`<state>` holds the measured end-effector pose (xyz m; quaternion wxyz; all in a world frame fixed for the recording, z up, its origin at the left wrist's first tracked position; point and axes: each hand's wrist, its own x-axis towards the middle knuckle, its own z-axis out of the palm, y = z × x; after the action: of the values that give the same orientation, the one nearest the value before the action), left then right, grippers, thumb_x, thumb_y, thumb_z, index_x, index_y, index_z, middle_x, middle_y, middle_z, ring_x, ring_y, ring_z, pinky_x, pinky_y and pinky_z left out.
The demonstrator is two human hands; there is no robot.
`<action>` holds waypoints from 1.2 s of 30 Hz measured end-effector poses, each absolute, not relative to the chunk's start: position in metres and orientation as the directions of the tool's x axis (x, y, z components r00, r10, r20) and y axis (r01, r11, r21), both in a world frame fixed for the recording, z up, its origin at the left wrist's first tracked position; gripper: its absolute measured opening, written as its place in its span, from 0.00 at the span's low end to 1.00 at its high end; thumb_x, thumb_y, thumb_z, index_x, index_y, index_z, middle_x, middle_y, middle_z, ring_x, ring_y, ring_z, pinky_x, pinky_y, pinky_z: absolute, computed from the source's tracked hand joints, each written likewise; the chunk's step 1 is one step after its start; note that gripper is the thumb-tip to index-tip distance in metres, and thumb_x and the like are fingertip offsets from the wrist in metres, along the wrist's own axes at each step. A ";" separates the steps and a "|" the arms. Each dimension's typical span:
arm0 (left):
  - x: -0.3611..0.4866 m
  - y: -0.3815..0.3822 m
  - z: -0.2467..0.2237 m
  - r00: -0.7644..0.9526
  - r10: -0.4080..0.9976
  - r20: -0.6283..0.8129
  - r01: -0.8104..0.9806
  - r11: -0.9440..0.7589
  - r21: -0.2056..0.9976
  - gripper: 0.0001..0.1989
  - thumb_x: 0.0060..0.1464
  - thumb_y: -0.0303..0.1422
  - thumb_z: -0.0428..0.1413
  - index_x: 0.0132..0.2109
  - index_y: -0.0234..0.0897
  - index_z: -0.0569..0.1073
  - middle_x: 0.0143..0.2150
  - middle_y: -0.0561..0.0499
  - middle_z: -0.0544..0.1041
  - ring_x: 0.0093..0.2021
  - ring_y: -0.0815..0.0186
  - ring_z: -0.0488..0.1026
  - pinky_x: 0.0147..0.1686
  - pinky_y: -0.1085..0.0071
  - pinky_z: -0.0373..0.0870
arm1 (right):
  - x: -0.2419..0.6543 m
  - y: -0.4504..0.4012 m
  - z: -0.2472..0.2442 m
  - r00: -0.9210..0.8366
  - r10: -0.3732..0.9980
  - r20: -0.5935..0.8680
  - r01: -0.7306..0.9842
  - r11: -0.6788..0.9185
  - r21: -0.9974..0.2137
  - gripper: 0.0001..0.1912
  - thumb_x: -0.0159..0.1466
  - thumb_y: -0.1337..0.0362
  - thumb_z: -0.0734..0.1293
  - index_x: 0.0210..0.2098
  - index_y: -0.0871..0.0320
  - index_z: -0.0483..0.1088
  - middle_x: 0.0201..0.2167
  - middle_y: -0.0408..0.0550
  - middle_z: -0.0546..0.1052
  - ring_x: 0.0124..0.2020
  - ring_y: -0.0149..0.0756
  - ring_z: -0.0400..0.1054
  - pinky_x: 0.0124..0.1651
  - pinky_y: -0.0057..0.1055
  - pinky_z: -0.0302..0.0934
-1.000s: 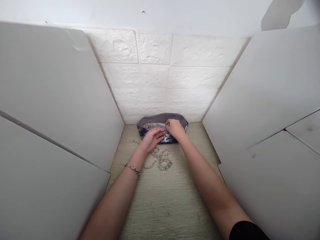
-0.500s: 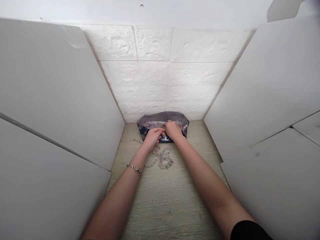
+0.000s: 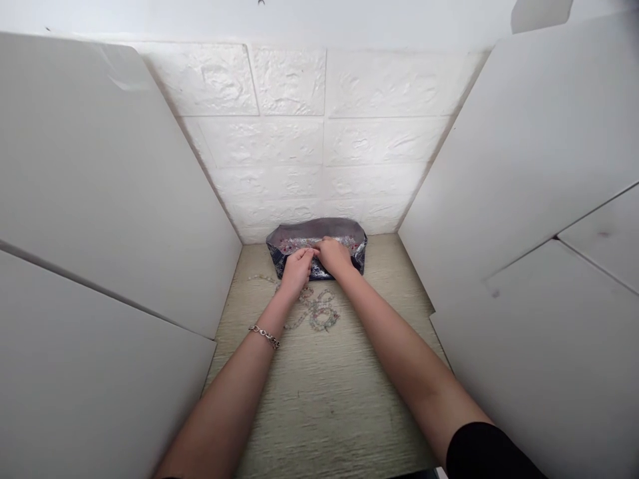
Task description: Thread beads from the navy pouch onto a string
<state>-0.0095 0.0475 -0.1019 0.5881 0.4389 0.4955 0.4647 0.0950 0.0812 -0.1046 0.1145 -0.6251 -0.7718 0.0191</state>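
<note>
- We see a dark open pouch of beads at the foot of the white brick wall.
- Our left hand and right hand meet at the pouch's near edge, fingers curled; what they pinch we cannot tell.
- Bead strands lie on the table just nearer us than the pouch.
</note>
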 end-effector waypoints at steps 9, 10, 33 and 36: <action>-0.011 0.048 -0.104 0.144 0.974 -0.177 -0.158 0.199 0.967 0.08 0.48 0.35 0.48 0.31 0.34 0.65 0.14 0.62 0.47 0.11 0.81 0.42 0.11 0.82 0.36 | 0.095 0.079 -0.106 -0.214 0.958 0.191 0.953 0.247 -0.173 0.13 0.61 0.64 0.53 0.33 0.58 0.67 0.34 0.49 0.68 0.33 0.37 0.66 0.31 0.28 0.56; -0.011 0.048 -0.104 0.145 0.973 -0.180 -0.158 0.202 0.967 0.08 0.48 0.36 0.48 0.31 0.34 0.65 0.14 0.62 0.47 0.11 0.81 0.42 0.11 0.82 0.36 | 0.095 0.079 -0.107 -0.213 0.958 0.190 0.952 0.248 -0.180 0.13 0.61 0.64 0.53 0.33 0.58 0.67 0.35 0.50 0.68 0.33 0.38 0.66 0.31 0.29 0.56; -0.014 0.053 -0.111 0.173 0.984 -0.045 -0.239 0.086 0.967 0.11 0.47 0.38 0.48 0.30 0.32 0.65 0.18 0.55 0.65 0.10 0.79 0.55 0.09 0.80 0.41 | 0.089 0.081 -0.119 -0.369 0.929 0.007 -0.566 -0.218 -0.795 0.10 0.50 0.63 0.66 0.29 0.61 0.64 0.19 0.40 0.66 0.15 0.25 0.58 0.17 0.23 0.54; -0.014 0.052 -0.111 0.176 0.983 -0.052 -0.252 0.096 0.963 0.12 0.47 0.39 0.48 0.31 0.32 0.65 0.19 0.54 0.67 0.11 0.78 0.58 0.09 0.80 0.42 | 0.091 0.080 -0.118 -0.378 0.926 -0.003 -0.556 -0.229 -0.799 0.07 0.53 0.64 0.64 0.29 0.61 0.64 0.19 0.40 0.65 0.15 0.25 0.56 0.15 0.22 0.53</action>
<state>-0.0138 0.0522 -0.1114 0.6197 0.4516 0.4047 0.4982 0.0907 0.0796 -0.1182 0.4986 -0.2501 -0.3698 0.7430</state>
